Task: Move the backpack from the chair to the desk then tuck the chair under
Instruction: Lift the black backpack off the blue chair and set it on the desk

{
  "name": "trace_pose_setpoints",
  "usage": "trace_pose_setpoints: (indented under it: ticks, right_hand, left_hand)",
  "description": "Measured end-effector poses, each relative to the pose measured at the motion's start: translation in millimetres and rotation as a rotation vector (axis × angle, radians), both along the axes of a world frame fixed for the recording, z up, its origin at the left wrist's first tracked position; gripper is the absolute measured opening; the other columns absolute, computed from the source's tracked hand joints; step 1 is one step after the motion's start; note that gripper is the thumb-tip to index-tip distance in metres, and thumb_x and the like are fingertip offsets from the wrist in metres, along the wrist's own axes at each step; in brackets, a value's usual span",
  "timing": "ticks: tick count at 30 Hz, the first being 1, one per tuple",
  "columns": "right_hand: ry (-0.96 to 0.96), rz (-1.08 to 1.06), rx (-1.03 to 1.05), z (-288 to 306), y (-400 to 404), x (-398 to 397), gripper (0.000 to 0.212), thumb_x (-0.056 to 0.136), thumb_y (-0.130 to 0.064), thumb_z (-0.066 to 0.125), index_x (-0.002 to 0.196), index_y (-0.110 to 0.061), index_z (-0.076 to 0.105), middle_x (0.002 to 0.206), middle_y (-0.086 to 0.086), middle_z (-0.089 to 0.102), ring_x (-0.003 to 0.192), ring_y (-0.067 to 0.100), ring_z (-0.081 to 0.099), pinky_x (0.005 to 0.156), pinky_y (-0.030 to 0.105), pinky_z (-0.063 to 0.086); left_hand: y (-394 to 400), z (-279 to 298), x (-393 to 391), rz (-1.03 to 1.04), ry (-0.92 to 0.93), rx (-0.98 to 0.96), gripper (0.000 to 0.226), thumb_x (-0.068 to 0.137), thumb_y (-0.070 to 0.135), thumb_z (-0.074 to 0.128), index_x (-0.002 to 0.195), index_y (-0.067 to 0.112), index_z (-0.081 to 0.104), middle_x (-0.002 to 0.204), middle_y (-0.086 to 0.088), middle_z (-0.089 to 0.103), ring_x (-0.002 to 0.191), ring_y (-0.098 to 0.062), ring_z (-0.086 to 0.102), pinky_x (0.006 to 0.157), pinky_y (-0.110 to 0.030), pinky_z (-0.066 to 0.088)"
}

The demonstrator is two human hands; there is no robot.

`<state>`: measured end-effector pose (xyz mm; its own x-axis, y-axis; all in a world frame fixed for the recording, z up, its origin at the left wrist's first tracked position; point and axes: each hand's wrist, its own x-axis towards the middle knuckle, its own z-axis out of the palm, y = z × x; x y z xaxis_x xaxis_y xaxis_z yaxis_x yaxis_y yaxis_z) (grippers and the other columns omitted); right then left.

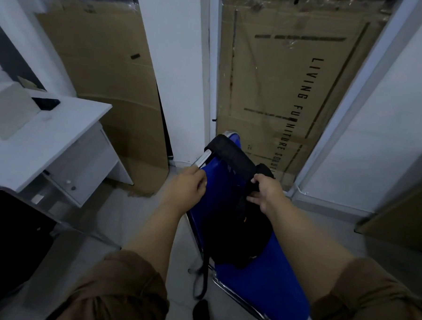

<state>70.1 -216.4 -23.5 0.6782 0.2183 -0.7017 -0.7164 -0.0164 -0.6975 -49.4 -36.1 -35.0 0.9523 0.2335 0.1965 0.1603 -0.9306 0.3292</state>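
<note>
A black backpack (pixel 238 232) lies on the blue chair (pixel 254 284), its top leaning against the blue backrest. One black strap is draped over the top of the backrest, and another hangs down past the left side of the seat. My right hand (pixel 264 192) is closed around the strap near the top of the backpack. My left hand (pixel 187 188) rests at the left edge of the backrest, beside the chrome frame tube, fingers curled; whether it grips the frame is unclear. The white desk (pixel 32 148) stands to the left.
On the desk sit a pale translucent box (pixel 8 110) and a small black object (pixel 45 102). Large cardboard sheets (pixel 277 85) lean on the wall behind the chair. A dark chair (pixel 7 242) is at the lower left. Another cardboard box (pixel 402 214) is at the right.
</note>
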Motion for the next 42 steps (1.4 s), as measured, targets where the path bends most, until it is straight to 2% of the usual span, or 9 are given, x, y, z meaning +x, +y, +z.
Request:
trace_pose_setpoints:
  ticks: [7,10,15,19,28,31,36,39,42]
  right_hand:
    - [0.007,-0.011,-0.030,-15,-1,12,0.019,0.098,-0.030,0.050,0.101,-0.015,0.060,0.123,0.013,0.060,0.123,0.036,0.052,0.099,0.050,0.050]
    - [0.021,-0.023,-0.047,-21,-2,18,0.033,0.096,-0.035,0.051,0.069,-0.016,0.055,0.117,0.015,0.064,0.110,0.035,0.060,0.092,0.048,0.054]
    - [0.026,-0.066,-0.017,-15,-2,28,0.038,0.096,-0.033,0.053,0.065,-0.012,0.050,0.109,0.015,0.066,0.105,0.035,0.063,0.091,0.049,0.055]
    - [0.025,-0.174,0.022,-4,-15,37,0.027,0.095,-0.029,0.056,0.074,-0.012,0.055,0.089,0.009,0.059,0.105,0.036,0.062,0.090,0.052,0.056]
    - [-0.049,-0.323,0.064,19,-70,32,0.034,0.095,-0.028,0.055,0.066,-0.013,0.047,0.093,0.015,0.067,0.087,0.032,0.070,0.059,0.036,0.062]
    - [-0.063,-0.331,0.087,26,-83,27,0.036,0.096,-0.029,0.053,0.064,-0.014,0.047,0.100,0.014,0.067,0.091,0.031,0.070,0.056,0.035,0.061]
    - [-0.050,-0.387,0.159,35,-100,14,0.035,0.097,-0.027,0.052,0.066,-0.011,0.048,0.100,0.014,0.065,0.093,0.033,0.068,0.065,0.041,0.059]
    - [-0.084,-0.421,0.221,50,-110,10,0.033,0.099,-0.022,0.048,0.068,-0.010,0.047,0.097,0.014,0.062,0.080,0.030,0.065,0.074,0.044,0.057]
    - [-0.119,-0.414,0.235,74,-125,5,0.030,0.099,-0.018,0.046,0.070,-0.009,0.049,0.091,0.015,0.061,0.075,0.031,0.064,0.080,0.045,0.054]
  left_hand:
    - [6,-1,89,0.101,0.053,-0.155,0.068,0.088,0.018,0.053,0.150,0.027,0.025,0.153,-0.009,0.033,0.128,-0.034,0.046,0.107,-0.047,0.039]
    - [10,-12,122,0.077,0.121,-0.228,0.067,0.094,0.011,0.041,0.153,0.031,0.016,0.161,-0.009,0.020,0.140,-0.033,0.034,0.112,-0.045,0.035]
    - [4,-12,159,0.109,0.135,-0.061,0.060,0.099,0.011,0.034,0.152,0.034,0.019,0.162,-0.007,0.020,0.142,-0.033,0.029,0.111,-0.047,0.035]
    - [-5,0,202,-0.125,0.021,0.053,0.064,0.093,0.001,0.034,0.150,0.030,0.029,0.158,-0.006,0.032,0.143,-0.032,0.033,0.116,-0.047,0.027]
    - [-78,-23,215,-0.398,0.547,-0.164,0.051,0.096,0.013,0.036,0.144,0.029,0.040,0.142,-0.003,0.052,0.131,-0.027,0.049,0.112,-0.042,0.036]
    - [-109,-21,186,-0.427,0.660,-0.313,0.035,0.099,0.021,0.040,0.129,0.017,0.057,0.131,-0.010,0.061,0.113,-0.026,0.056,0.096,-0.033,0.041]
    - [-126,-9,150,-0.394,0.618,-0.474,0.042,0.097,0.021,0.043,0.136,0.034,0.050,0.138,-0.002,0.058,0.121,-0.019,0.055,0.099,-0.029,0.044]
    - [-141,23,138,-0.349,0.517,-0.573,0.042,0.100,0.024,0.041,0.142,0.025,0.046,0.142,-0.003,0.054,0.131,-0.020,0.049,0.098,-0.022,0.035]
    - [-159,54,123,-0.292,0.430,-0.711,0.039,0.099,0.040,0.043,0.125,0.020,0.064,0.125,-0.004,0.065,0.122,-0.020,0.056,0.093,-0.025,0.039]
